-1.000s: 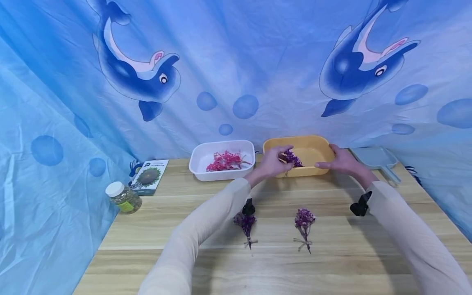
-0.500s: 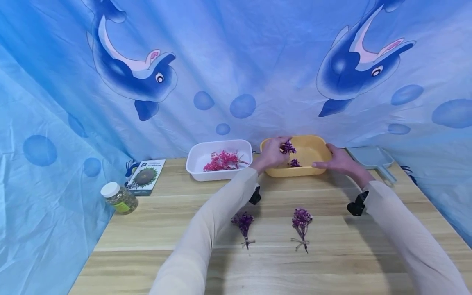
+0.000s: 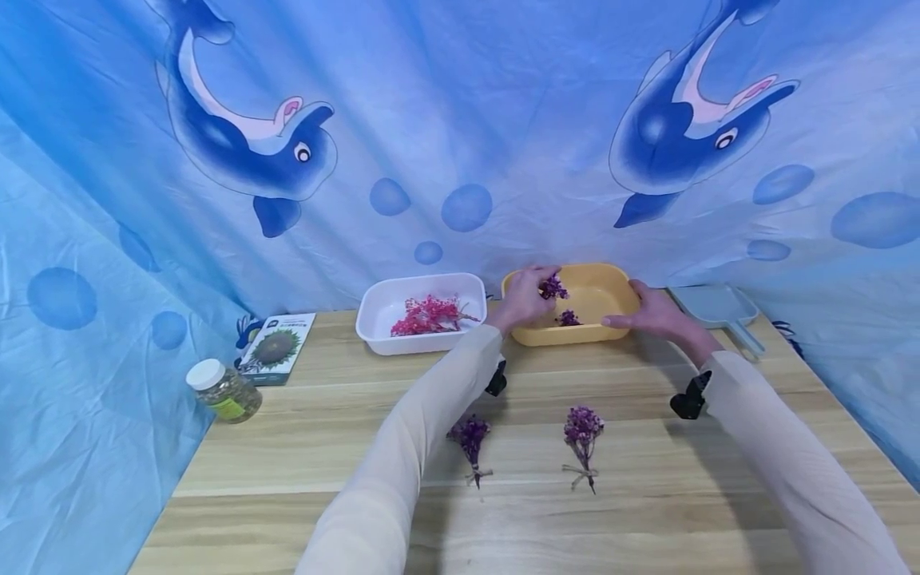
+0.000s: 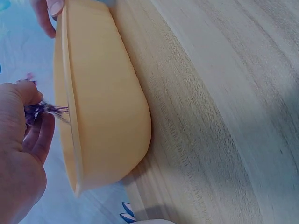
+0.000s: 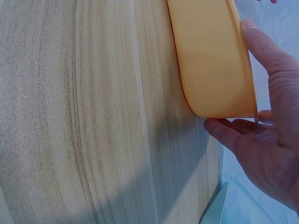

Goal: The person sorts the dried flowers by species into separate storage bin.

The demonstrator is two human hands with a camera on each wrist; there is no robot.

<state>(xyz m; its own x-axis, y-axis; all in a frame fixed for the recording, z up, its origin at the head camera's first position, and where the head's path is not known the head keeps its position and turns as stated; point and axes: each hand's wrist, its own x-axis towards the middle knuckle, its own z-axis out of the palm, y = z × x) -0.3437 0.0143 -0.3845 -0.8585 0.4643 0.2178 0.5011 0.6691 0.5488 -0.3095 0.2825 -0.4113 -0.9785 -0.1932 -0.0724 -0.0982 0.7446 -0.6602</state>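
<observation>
My left hand (image 3: 525, 299) is over the left end of the yellow tub (image 3: 568, 336). It pinches a small bunch of purple dried flowers (image 3: 553, 287) between thumb and fingers; in the left wrist view the stems (image 4: 57, 110) point toward the tub's rim. More purple flowers (image 3: 568, 318) lie inside, partly hidden by the front wall. At the tub's right end my right hand (image 3: 656, 312) grips it, the thumb (image 5: 261, 44) on the rim and the fingers (image 5: 229, 133) against the end wall. Two purple bouquets (image 3: 469, 438) tied with twine lie on the table, the other bouquet (image 3: 584, 435) to the right.
A white tub (image 3: 420, 344) with pink dried flowers (image 3: 431, 314) stands left of the yellow one. Farther left are a sunflower-printed packet (image 3: 276, 349) and a lidded jar (image 3: 225, 391). A grey-blue dustpan (image 3: 715, 307) lies at right, before the dolphin curtain (image 3: 460, 120).
My left hand has lifted its purple flowers up and back from the tub's front, uncovering the other purple flowers inside. My right hand keeps its hold on the tub. The head view has shifted slightly.
</observation>
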